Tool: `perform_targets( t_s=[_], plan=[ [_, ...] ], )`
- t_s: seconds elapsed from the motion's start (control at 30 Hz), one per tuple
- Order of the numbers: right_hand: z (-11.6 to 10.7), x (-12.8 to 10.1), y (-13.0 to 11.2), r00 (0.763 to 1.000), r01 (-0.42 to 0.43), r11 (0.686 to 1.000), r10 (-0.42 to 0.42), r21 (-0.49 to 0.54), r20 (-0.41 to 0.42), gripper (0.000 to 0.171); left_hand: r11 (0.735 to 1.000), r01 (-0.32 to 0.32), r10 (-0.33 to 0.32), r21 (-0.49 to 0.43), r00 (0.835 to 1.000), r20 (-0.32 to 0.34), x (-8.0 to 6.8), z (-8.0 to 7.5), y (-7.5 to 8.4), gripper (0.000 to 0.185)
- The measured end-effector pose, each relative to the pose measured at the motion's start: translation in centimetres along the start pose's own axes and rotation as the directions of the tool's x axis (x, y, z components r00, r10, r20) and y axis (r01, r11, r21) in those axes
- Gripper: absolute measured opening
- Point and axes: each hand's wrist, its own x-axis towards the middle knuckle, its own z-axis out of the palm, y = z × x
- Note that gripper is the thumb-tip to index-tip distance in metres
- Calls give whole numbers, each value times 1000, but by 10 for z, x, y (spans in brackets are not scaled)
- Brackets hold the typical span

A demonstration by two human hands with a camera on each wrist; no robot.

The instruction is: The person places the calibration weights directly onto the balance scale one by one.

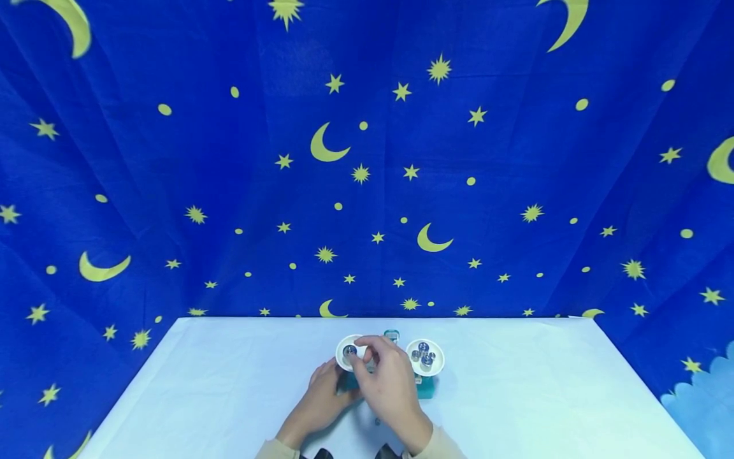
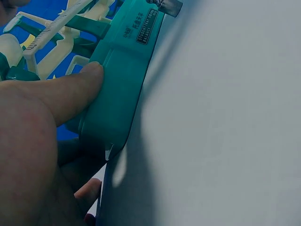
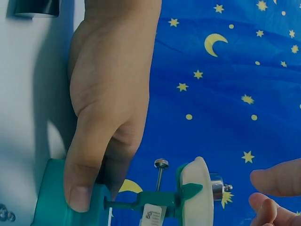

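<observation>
A small balance scale with a teal base (image 1: 427, 387) stands on the white table (image 1: 516, 395). My left hand (image 1: 343, 382) grips the base's left end; in the left wrist view the thumb (image 2: 70, 89) presses on the teal base (image 2: 122, 84). My right hand (image 1: 360, 357) reaches over the left white pan (image 1: 342, 360), which holds one metal weight (image 1: 350, 350). In the right wrist view its fingertips (image 3: 277, 178) hover just off that weight (image 3: 217, 187), holding nothing. The right pan (image 1: 441, 358) carries several metal weights (image 1: 424, 358).
Blue cloth with yellow moons and stars (image 1: 367, 159) hangs behind and beside the table. A loose small weight (image 1: 376, 421) lies on the table near my wrists. A dark object (image 3: 37, 7) sits at the near edge. The cream beam (image 2: 51, 28) spans above the base.
</observation>
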Motion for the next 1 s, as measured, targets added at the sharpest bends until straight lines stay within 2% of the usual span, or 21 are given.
perform_targets(
  t_s=[0.5, 1.0],
  plan=[
    [-16, -11, 14, 999, 32, 999, -33, 37, 5, 16, 997, -75, 73, -27, 996, -52, -3, 2, -2, 80],
    [-25, -25, 26, 999, 34, 999, -35, 35, 9, 13, 997, -74, 73, -19, 996, -43, -3, 2, -3, 80]
  ],
)
